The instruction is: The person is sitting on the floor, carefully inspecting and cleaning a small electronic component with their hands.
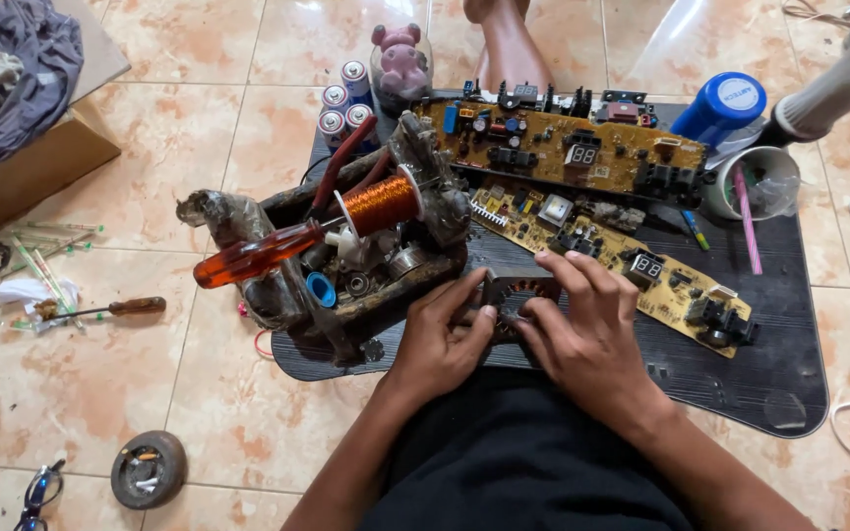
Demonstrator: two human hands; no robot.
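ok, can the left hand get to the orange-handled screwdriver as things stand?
Probably yes. The left hand is busy on a small dark part shared with the right hand, so it must let go first. The screwdriver handle juts out of the parts box toward that side, nothing lying over it.

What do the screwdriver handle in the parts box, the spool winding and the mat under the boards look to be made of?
The screwdriver handle looks like translucent orange plastic: glossy, with light passing through. The spool winding looks like enamelled copper wire: fine, shiny reddish-orange turns on a white bobbin. The mat looks like dark rubber or plastic with a fine ribbed, matte surface; which one is unclear.
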